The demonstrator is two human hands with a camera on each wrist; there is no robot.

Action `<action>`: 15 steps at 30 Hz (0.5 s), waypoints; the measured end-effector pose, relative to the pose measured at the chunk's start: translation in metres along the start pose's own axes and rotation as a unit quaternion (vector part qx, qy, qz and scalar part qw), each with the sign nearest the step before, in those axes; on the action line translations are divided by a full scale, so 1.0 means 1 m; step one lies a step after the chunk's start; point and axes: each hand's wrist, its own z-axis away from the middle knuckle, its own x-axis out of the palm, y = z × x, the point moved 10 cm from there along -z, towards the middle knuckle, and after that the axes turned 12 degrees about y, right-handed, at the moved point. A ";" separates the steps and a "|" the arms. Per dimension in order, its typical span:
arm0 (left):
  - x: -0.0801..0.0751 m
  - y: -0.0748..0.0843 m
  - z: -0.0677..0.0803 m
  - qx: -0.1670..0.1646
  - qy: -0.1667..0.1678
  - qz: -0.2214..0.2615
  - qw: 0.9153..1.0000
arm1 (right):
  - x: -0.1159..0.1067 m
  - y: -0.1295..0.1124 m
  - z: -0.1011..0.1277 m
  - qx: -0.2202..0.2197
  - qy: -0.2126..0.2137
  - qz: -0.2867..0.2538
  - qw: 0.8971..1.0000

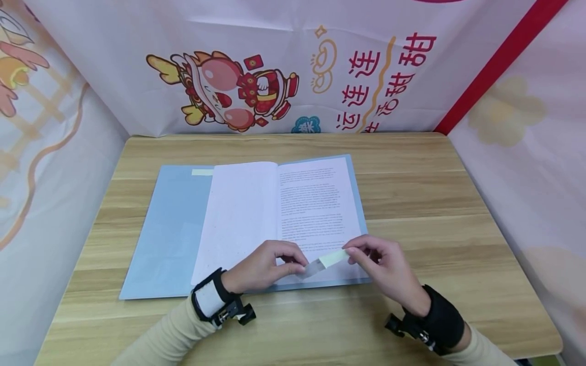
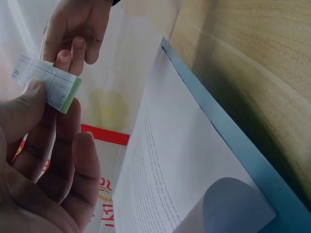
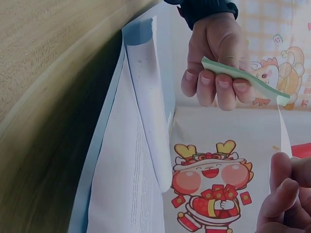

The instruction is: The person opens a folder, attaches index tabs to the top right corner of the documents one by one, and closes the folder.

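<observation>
My left hand (image 1: 270, 267) pinches a small pad of pale green sticky notes (image 3: 245, 78) between thumb and fingers, over the lower part of the open book. Boxes and lines are printed on the pad's back, which the left wrist view shows. My right hand (image 1: 386, 267), to the right, pinches the free end of a single sticky note (image 3: 284, 127). That note stretches from the pad's end to the right fingertips. Beneath both hands lies the open book (image 1: 316, 203), with a blue cover (image 1: 171, 229), a blank left page (image 1: 238, 218) and printed text on the right page.
A pale green sticky tab (image 1: 202, 172) shows at the top of the blue cover beside the left page. The book's left page curls up near its edge (image 3: 150, 107). The wooden table (image 1: 426, 203) extends around the book, with printed cloth (image 1: 256, 30) behind and beside it.
</observation>
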 end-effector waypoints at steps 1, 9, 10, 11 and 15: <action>0.000 0.000 0.000 0.000 0.000 -0.001 1.000 | -0.001 0.000 0.000 -0.001 0.001 0.001 1.000; 0.001 -0.002 0.000 -0.003 -0.002 -0.001 1.000 | -0.006 0.002 -0.002 -0.002 0.007 0.012 1.000; 0.001 -0.002 0.000 -0.003 -0.003 0.000 1.000 | -0.006 0.002 -0.002 -0.001 0.007 0.011 1.000; 0.001 -0.002 0.000 -0.004 -0.002 -0.001 1.000 | -0.007 0.002 -0.002 -0.001 0.007 0.010 1.000; 0.000 -0.002 0.000 -0.005 -0.001 -0.003 1.000 | -0.009 0.002 -0.003 -0.003 0.011 0.008 1.000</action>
